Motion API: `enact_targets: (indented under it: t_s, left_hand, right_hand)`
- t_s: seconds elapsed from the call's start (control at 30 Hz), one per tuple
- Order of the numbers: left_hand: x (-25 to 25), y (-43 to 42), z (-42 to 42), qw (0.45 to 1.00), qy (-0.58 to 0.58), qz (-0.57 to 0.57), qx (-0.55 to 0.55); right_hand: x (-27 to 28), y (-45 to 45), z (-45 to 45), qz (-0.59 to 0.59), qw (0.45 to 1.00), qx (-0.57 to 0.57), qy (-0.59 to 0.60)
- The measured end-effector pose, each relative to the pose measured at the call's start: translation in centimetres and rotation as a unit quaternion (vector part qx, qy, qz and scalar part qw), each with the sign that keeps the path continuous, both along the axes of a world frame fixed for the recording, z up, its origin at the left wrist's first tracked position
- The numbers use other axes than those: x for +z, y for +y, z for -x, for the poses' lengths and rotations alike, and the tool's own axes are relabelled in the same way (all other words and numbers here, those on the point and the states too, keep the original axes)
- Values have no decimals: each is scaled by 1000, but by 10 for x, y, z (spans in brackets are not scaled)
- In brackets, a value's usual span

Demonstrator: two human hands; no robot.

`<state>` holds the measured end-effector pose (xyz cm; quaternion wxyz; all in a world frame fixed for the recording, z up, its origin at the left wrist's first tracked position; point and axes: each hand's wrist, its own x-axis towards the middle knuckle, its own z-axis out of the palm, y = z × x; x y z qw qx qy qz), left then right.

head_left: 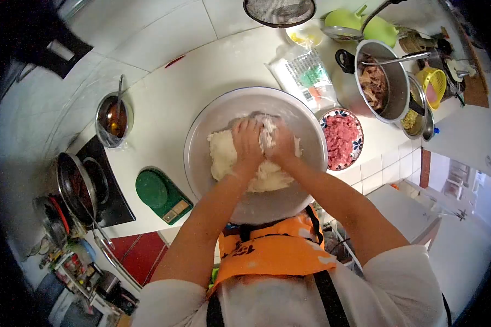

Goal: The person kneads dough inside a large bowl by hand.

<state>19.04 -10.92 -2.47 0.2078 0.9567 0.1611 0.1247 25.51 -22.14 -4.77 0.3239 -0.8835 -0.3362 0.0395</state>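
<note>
A wide pale basin [202, 180] stands on the counter in front of me. Inside it lies a broad, whitish mass of dough [222, 152] with an uneven surface. My left hand [247, 143] presses on the dough near its upper middle, fingers lying over it. Beside it, my right hand [278, 143] is also on the dough, its fingers curled and partly hidden, with white dough or flour on and between the hands. The two hands are close together, pointing away from me.
Right of the basin are a plate of minced meat [341, 139], a printed plastic bag [305, 76] and a pot of meat [373, 87]. To the left are a green scale [161, 193], a bowl of dark liquid [114, 121] and a pan [76, 188] by the black hob.
</note>
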Motion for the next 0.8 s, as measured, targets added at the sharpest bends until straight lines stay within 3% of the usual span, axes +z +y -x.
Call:
enact_targets:
  t_s: [0.07, 0.13, 0.17, 0.2, 0.27, 0.3, 0.33, 0.37, 0.4, 0.5, 0.57, 0.63, 0.7, 0.73, 0.77, 0.8]
  left_hand:
    - [1, 1, -15, 999, 22, 1, 26]
    - [7, 4, -24, 994, 95, 47, 39]
    - [46, 13, -32, 956, 227, 186, 15]
    - [51, 19, -23, 957, 222, 184, 22]
    - [59, 42, 5, 920, -29, 388, 48]
    - [57, 45, 29, 987, -35, 157, -5]
    - [58, 35, 47, 987, -38, 154, -2]
    - [58, 24, 64, 997, 46, 64, 0]
    - [56, 18, 73, 991, 133, -25, 3]
    - [42, 10, 83, 996, 87, -2, 16]
    - [37, 11, 80, 995, 92, -20, 18]
    - [25, 20, 73, 995, 88, -43, 25]
    - [14, 25, 74, 986, 55, 145, 55]
    - [30, 19, 74, 986, 49, 145, 59]
    - [47, 5, 76, 965, -58, 243, 79]
    - [73, -11, 78, 923, -162, 335, 95]
  right_hand:
    - [13, 10, -14, -25, 999, 13, 31]
    - [21, 20, -19, 40, 977, -81, 194]
    - [21, 20, -21, 37, 978, -75, 189]
    - [14, 17, -22, -16, 981, -67, 182]
    - [28, 15, -11, -71, 980, -55, 178]
    - [57, 10, 1, 100, 986, 82, 106]
    - [48, 7, 12, 218, 959, 179, 39]
    - [39, 4, 22, 304, 910, 280, -36]
    - [44, 3, 28, 302, 909, 284, -40]
    - [58, 2, 37, 245, 938, 227, -90]
    - [68, 15, 27, 309, 916, 238, -96]
    - [80, 22, 25, 288, 927, 225, -84]
    - [91, 22, 29, 273, 935, 219, -64]
    - [96, 23, 33, 149, 969, 150, 131]
    - [101, 24, 37, 16, 945, 73, 320]
    - [100, 24, 38, -55, 898, 28, 435]
